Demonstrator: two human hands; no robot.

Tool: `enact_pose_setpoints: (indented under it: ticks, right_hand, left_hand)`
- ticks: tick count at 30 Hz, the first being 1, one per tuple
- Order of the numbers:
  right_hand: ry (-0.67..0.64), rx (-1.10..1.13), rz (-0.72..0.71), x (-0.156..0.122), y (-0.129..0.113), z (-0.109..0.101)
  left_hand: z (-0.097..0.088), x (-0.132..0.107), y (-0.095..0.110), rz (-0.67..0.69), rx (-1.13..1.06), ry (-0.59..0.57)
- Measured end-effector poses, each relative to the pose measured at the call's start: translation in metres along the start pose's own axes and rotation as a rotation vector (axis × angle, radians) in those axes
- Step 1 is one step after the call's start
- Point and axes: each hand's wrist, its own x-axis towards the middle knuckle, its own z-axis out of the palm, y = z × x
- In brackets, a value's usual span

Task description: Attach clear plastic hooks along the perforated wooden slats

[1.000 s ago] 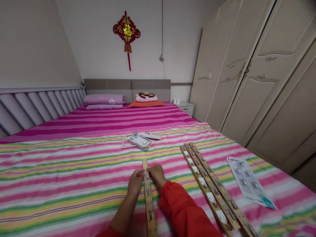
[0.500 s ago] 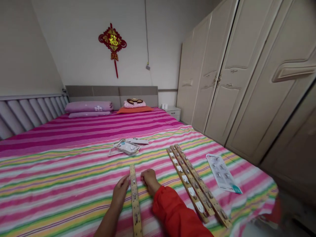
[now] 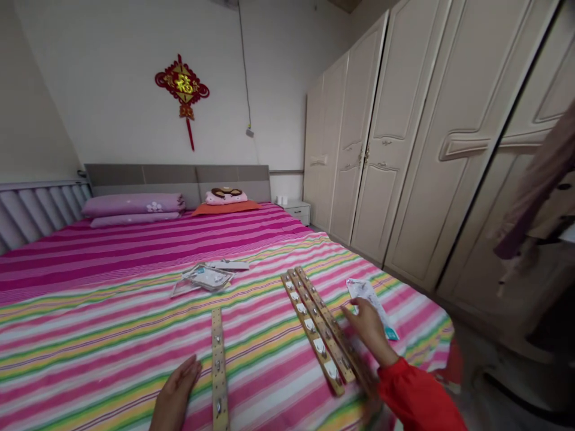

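Observation:
A narrow wooden strip (image 3: 220, 377) with small metal hooks along it lies lengthwise on the striped sheet. Just left of it rests my left hand (image 3: 176, 390), holding nothing, its fingers loosely extended and close together. My right hand (image 3: 369, 326) is out to the right, over the clear plastic pack (image 3: 380, 306) of small metal parts, hiding part of it. The thumb and fingers of that hand look apart, with nothing visible between them. Beside it lie three more hooked strips; the nearest to the middle (image 3: 300, 306) carries white hook plates (image 3: 319, 346).
More opened packaging (image 3: 209, 276) lies farther back on the bed. Pillows (image 3: 135, 205) sit by the headboard (image 3: 171, 175). A tall wardrobe (image 3: 413, 179) lines the right side, and clothes (image 3: 541, 185) hang at the far right.
My right hand has left the single strip and moved right to the plastic pack. My left hand has drawn back toward me, away from the strip. The view has turned right.

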Motion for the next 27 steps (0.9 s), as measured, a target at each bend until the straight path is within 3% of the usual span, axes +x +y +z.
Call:
enact_pose_setpoints:
  ticks: [2, 5, 10, 14, 22, 27]
  right_hand:
    - [0.039, -0.254, 0.12, 0.006, 0.03, -0.017]
    - [-0.001, -0.376, 0.257, 0.004, 0.054, -0.021]
    - [-0.051, -0.386, 0.319, 0.0, 0.055, -0.003]
    - [-0.055, -0.361, 0.323, 0.004, 0.052, 0.0]
    - [-0.007, -0.355, 0.14, -0.005, 0.063, -0.02]
    - [0.016, -0.254, -0.168, -0.023, 0.057, -0.038]
  left_hand:
    - [0.0, -0.008, 0.002, 0.005, 0.012, 0.01]
    - [0.003, -0.018, 0.01, 0.033, 0.043, 0.042]
    - [0.002, -0.019, 0.009, 0.054, 0.014, 0.051]
    - [-0.002, -0.015, 0.0, 0.043, -0.061, 0.035]
    - [0.0, -0.021, 0.0, -0.022, -0.259, 0.057]
    - [0.001, -0.021, 0.005, -0.069, -0.352, 0.079]
